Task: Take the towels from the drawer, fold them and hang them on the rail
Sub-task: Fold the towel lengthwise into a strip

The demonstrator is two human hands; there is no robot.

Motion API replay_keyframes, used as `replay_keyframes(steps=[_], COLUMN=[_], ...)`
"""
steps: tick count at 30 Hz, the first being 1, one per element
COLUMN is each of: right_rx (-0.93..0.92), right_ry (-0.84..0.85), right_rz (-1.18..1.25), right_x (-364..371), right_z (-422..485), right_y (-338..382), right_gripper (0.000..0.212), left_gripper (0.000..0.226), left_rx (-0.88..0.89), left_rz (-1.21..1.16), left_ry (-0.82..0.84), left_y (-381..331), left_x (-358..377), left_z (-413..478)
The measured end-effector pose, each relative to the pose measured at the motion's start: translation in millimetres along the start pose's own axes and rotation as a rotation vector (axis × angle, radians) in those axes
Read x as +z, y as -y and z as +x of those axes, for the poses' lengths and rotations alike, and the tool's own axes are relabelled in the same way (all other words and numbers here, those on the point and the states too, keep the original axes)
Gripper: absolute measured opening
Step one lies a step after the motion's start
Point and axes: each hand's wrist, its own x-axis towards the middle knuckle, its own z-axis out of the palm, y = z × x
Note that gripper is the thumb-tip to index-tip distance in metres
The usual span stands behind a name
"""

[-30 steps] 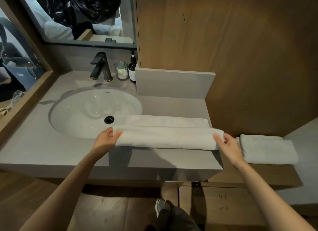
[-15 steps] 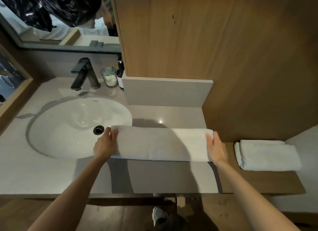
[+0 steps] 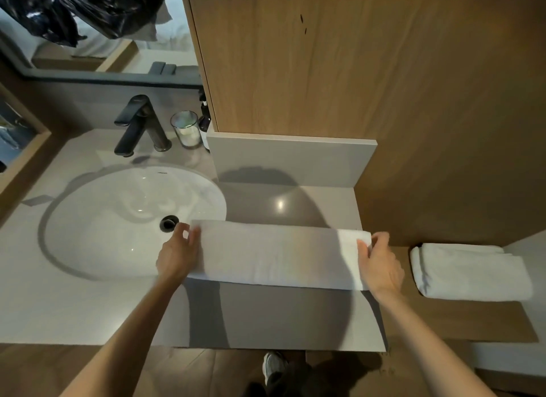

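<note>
dim, overhead glare, shadows, edge distortion

A pale grey stone table (image 3: 74,308) carries a white oval sink (image 3: 103,219) with a matte black faucet (image 3: 139,124) behind it; a glass candle jar (image 3: 186,129) and a dark bottle (image 3: 204,124) stand beside the faucet. A mirror (image 3: 165,56) runs above, next to a tall wood-panelled wall (image 3: 384,86) with a grey upstand (image 3: 289,163) at its foot. A lower wooden shelf (image 3: 461,320) adjoins the table's right end, above a wood-toned floor (image 3: 44,373).

White terry-cloth towel (image 3: 277,254); glossy ceramic basin (image 3: 97,219); matt wood panel (image 3: 384,86).
</note>
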Motion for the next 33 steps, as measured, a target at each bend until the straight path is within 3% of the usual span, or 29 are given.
replay_keyframes(steps=[4, 6, 9, 13, 16, 19, 22, 30, 33], right_rx=[-0.369, -0.577, -0.708, -0.661, -0.634, -0.644, -0.656, -0.589, -0.510], right_ry=[-0.261, -0.195, 0.028, 0.145, 0.131, 0.157, 0.152, 0.130, 0.126], right_rz=[-0.020, 0.053, -0.039, -0.245, -0.295, -0.349, -0.393, -0.282, -0.366], right_x=[8.8, 24.6, 58.8, 83.1, 87.0, 90.5, 92.4, 77.9, 63.2], right_z=[-7.8, -19.3, -39.6, -48.7, -46.7, -47.4, -46.5, -35.9, -28.1], right_y=[26.5, 54.2, 94.6, 115.3, 118.5, 122.6, 120.8, 88.8, 64.7], right_gripper=[0.040, 0.034, 0.044, 0.059, 0.060, 0.062, 0.065, 0.058, 0.063], left_gripper=[0.041, 0.038, 0.035, 0.036, 0.044, 0.050, 0.056, 0.060, 0.063], left_rx=[0.030, 0.018, 0.001, 0.057, 0.449, 0.778, 0.735, 0.716, 0.646], left_rz=[-0.106, -0.162, -0.156, -0.072, 0.128, 0.326, 0.402, 0.493, 0.466], left_ry=[-0.039, -0.069, -0.111, -0.235, -0.386, -0.158, -0.013, 0.108, 0.131], left_y=[-7.9, -14.4, -21.8, -23.1, -25.9, -37.7, -42.6, -28.2, -13.5], left_x=[-0.7, 1.5, 5.1, 6.9, 22.4, 59.0, 76.0, 44.4, 30.5], left_z=[-7.5, -11.2, -15.5, -16.0, -27.4, -47.8, -47.0, -19.9, -8.2])
